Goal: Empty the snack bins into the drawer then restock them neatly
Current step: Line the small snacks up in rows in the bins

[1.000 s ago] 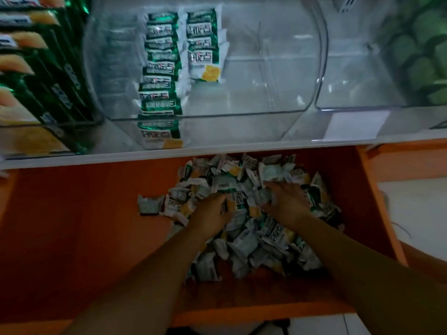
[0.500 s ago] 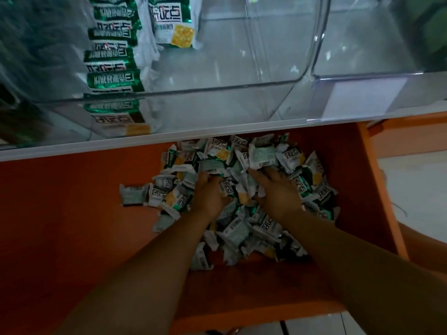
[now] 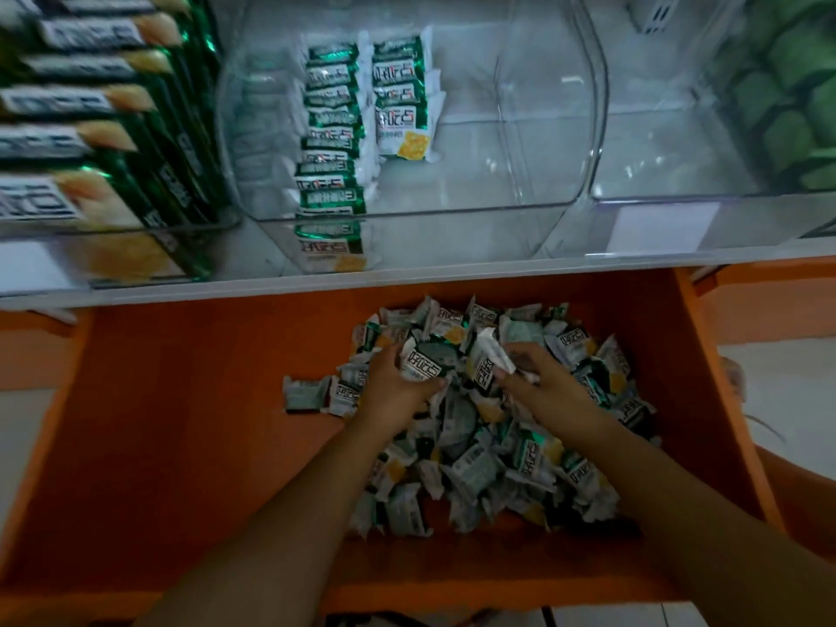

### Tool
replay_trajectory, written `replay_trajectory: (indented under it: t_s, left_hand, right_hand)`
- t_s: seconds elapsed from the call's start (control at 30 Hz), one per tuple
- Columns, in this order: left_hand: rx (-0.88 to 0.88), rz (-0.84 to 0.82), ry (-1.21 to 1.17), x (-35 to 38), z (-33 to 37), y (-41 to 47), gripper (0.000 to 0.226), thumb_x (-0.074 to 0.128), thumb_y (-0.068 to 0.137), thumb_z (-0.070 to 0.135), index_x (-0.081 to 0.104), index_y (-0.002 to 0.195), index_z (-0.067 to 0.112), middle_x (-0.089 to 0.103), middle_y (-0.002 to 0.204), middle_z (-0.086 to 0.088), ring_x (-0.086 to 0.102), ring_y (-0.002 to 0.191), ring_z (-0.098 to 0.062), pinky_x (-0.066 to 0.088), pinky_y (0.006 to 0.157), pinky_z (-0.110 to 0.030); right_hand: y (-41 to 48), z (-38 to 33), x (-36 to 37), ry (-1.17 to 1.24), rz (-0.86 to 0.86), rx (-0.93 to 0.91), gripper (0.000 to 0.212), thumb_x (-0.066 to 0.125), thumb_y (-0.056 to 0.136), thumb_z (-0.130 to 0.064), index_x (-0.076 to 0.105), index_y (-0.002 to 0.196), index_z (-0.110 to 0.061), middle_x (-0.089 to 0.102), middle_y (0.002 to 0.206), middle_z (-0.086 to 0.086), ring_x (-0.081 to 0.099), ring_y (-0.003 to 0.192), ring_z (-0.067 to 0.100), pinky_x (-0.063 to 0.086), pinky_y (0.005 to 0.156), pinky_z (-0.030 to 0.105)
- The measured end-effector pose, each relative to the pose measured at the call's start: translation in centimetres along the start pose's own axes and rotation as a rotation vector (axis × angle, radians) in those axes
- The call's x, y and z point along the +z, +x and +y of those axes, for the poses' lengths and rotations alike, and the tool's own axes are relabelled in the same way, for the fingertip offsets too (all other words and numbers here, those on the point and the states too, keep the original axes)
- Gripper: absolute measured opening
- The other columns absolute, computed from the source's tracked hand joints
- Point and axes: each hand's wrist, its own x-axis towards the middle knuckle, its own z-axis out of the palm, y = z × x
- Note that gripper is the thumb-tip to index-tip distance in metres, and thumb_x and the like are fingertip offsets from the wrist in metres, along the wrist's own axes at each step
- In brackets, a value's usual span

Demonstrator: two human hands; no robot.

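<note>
Packet (image 3: 425,365) inside left hand (image 3: 392,391) grip

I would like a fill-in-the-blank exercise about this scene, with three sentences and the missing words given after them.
1. The loose pile of small green-and-white snack packets lies in the ____ drawer.
2. The neat rows of packets stand inside a clear ____ bin.
3. The left hand and the right hand each hold a snack ____.

Missing words: orange; plastic; packet
</note>
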Motion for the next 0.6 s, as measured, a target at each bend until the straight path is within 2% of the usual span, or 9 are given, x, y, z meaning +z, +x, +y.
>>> replay_trajectory:
  t_s: [0.07, 0.1, 0.17, 0.23, 0.27, 0.33, 0.47, 0.53, 0.6]
  left_hand:
    - [0.064, -0.006, -0.003, -1.6, 1.1, -1.2, 0.086, 0.081, 0.074, 0.046, 0.040, 0.147, 0.024, 0.037, 0.152, 0.000, 0.043, 0.135, -0.024, 0.039, 0.108, -0.036]
    - [0.091, 0.004, -0.025, -2.4, 1.8, -2.0, 0.079, 0.081, 0.074, 0.046, 0.047, 0.141, 0.023, 0.044, 0.145, -0.001, 0.049, 0.128, -0.023, 0.043, 0.106, -0.040]
    - [0.166, 0.014, -0.082, -3.9, 3.1, -3.6, 0.060, 0.081, 0.074, 0.042, 0.056, 0.126, 0.027, 0.054, 0.131, -0.005, 0.058, 0.115, -0.024, 0.051, 0.094, -0.040]
    - [0.217, -0.009, -0.122, -5.5, 4.7, -5.4, 0.040, 0.078, 0.077, 0.039, 0.057, 0.112, 0.037, 0.060, 0.120, -0.008, 0.064, 0.103, -0.025, 0.054, 0.078, -0.036]
    - [0.231, -0.035, -0.149, -6.2, 5.5, -6.4, 0.031, 0.075, 0.083, 0.035, 0.056, 0.108, 0.038, 0.063, 0.116, -0.007, 0.067, 0.098, -0.024, 0.056, 0.074, -0.035]
    - [0.201, -0.123, -0.270, -7.7, 6.9, -8.5, 0.023, 0.066, 0.092, 0.028, 0.056, 0.112, 0.029, 0.066, 0.114, -0.006, 0.070, 0.095, -0.022, 0.060, 0.078, -0.038]
    - [0.214, -0.231, -0.419, -10.1, 8.3, -11.3, 0.056, 0.077, 0.079, 0.029, 0.052, 0.128, 0.019, 0.069, 0.116, -0.005, 0.072, 0.097, -0.019, 0.059, 0.078, -0.035]
    - [0.274, -0.151, -0.359, -11.1, 8.6, -12.0, 0.060, 0.081, 0.077, 0.019, 0.051, 0.128, 0.021, 0.070, 0.111, 0.001, 0.072, 0.089, -0.009, 0.058, 0.071, -0.027]
    - [0.298, -0.041, -0.329, -12.0, 9.0, -12.3, 0.064, 0.085, 0.073, 0.022, 0.052, 0.127, 0.024, 0.070, 0.112, 0.004, 0.072, 0.090, -0.009, 0.059, 0.077, -0.032]
  right_hand:
    - [-1.6, -1.7, -0.2, -0.008, -0.023, -0.049, 0.030, 0.052, 0.096, -0.042, 0.050, 0.124, -0.033, 0.050, 0.138, -0.007, 0.056, 0.078, -0.007, 0.039, 0.062, 0.015]
    - [-2.3, -2.5, -0.3, -0.001, -0.035, -0.073, 0.028, 0.052, 0.095, -0.043, 0.054, 0.121, -0.034, 0.055, 0.132, -0.007, 0.058, 0.067, -0.007, 0.040, 0.059, 0.015]
    - [-3.4, -4.1, -0.2, 0.011, -0.053, -0.116, 0.030, 0.053, 0.094, -0.046, 0.057, 0.122, -0.038, 0.062, 0.120, -0.009, 0.067, 0.085, 0.006, 0.052, 0.068, 0.025]
    - [-4.5, -5.9, -0.1, 0.020, -0.071, -0.141, 0.030, 0.054, 0.093, -0.047, 0.057, 0.122, -0.044, 0.063, 0.119, -0.014, 0.063, 0.106, 0.016, 0.053, 0.090, 0.042]
    - [-4.9, -6.8, 0.1, 0.028, -0.081, -0.159, 0.028, 0.054, 0.093, -0.048, 0.057, 0.121, -0.047, 0.062, 0.121, -0.014, 0.060, 0.109, 0.013, 0.052, 0.092, 0.043]
    - [-6.0, -8.8, 0.5, 0.028, -0.087, -0.197, 0.021, 0.054, 0.093, -0.047, 0.057, 0.113, -0.052, 0.062, 0.120, -0.017, 0.057, 0.110, 0.006, 0.050, 0.087, 0.031]
    - [-8.2, -12.4, 1.2, 0.040, -0.100, -0.303, 0.018, 0.053, 0.095, -0.039, 0.059, 0.108, -0.050, 0.064, 0.113, -0.023, 0.058, 0.108, -0.002, 0.044, 0.083, 0.016]
    - [-8.8, -13.9, 1.6, 0.033, -0.098, -0.347, 0.019, 0.057, 0.093, -0.039, 0.059, 0.107, -0.051, 0.062, 0.113, -0.026, 0.057, 0.110, -0.002, 0.044, 0.083, 0.016]
    - [-8.9, -14.9, 1.9, 0.027, -0.063, -0.364, 0.026, 0.066, 0.086, -0.042, 0.059, 0.110, -0.051, 0.059, 0.118, -0.022, 0.057, 0.110, 0.001, 0.044, 0.087, 0.022]
